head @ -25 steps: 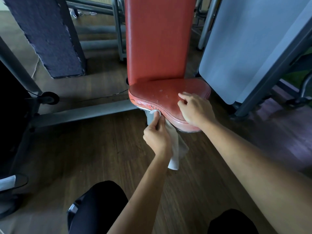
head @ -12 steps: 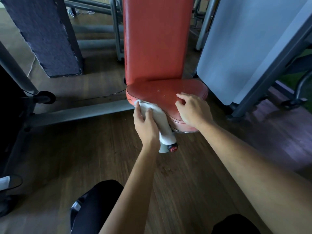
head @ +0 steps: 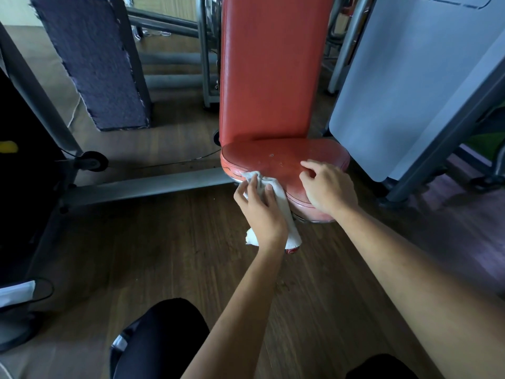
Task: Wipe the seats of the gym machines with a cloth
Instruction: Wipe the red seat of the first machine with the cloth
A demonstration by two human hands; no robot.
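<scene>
Pressing a white cloth (head: 276, 195) against the near left edge of the red seat pad (head: 273, 160), the left hand (head: 262, 214) has its fingers curled over the bunched fabric, gripping it, while the loose end of the cloth hangs down below the seat's front rim. A small red part (head: 291, 251) shows just under that hanging end; what it belongs to cannot be told. The right hand (head: 328, 187) rests on the seat pad's near right portion, fingers bent and loosely spread, fingertips touching the upholstery and holding nothing. The seat's surface is worn, with small pale spots and a dark speck near its middle. Rising straight from the back of the seat is the tall red backrest (head: 270, 69), in the same upholstery. To the left of the seat a grey steel frame bar (head: 147, 187) runs along the wooden floor (head: 164, 255), and beyond it, further left and back, stands a dark purple padded panel (head: 93, 58) with frayed edges. To the right of the seat a pale grey panel (head: 404, 86) leans against a dark metal frame. Below the seat, at the bottom of the view, the person's knees in black trousers (head: 161, 340) show over the floor.
</scene>
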